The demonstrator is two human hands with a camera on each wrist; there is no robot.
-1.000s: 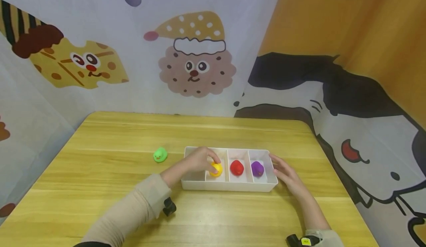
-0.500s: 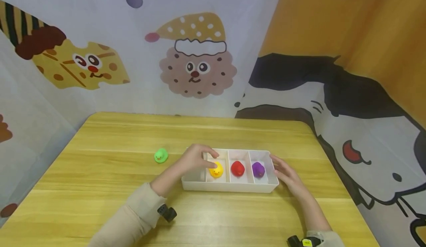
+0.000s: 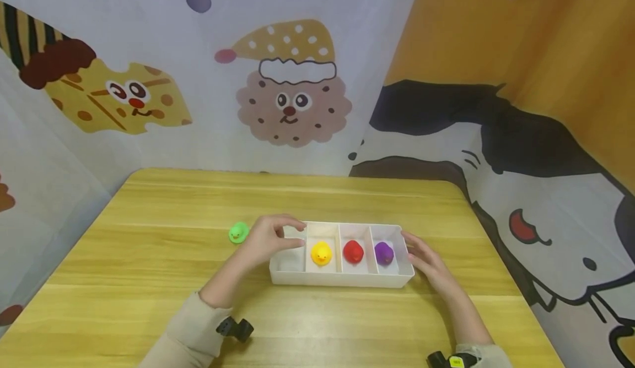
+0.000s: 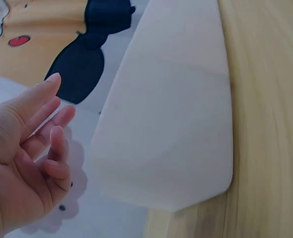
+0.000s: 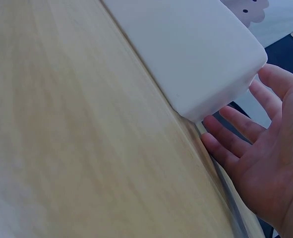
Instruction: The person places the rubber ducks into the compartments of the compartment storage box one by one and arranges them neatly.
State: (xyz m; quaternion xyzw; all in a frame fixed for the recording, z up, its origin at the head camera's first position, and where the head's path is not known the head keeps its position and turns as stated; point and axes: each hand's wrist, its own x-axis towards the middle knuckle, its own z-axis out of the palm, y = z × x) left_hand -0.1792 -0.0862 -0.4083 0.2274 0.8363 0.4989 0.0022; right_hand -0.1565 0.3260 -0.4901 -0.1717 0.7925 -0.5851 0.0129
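A white divided box (image 3: 342, 280) lies on the table, its side wall (image 4: 166, 114) large in the left wrist view. Left to right, its compartments show a bare floor, a yellow rubber duck (image 3: 321, 254), a red rubber duck (image 3: 353, 252) and a purple rubber duck (image 3: 384, 253). My left hand (image 3: 270, 239) hovers over the leftmost compartment, thumb and fingers apart with nothing between them. Against the box's right end, my right hand (image 3: 430, 260) rests with extended fingers (image 5: 228, 131) touching the wall. A green rubber duck (image 3: 238, 232) sits left of the box, just beside my left hand.
The wooden table (image 3: 149, 280) stretches around the box on all sides. Behind it hangs a cartoon-printed curtain (image 3: 188, 153), which also runs along the right side. Small black cameras (image 3: 235, 329) are strapped at both wrists.
My left hand has let go of the yellow duck, which stays in its compartment, and has moved left towards the green duck. The right hand keeps its place at the box's end.
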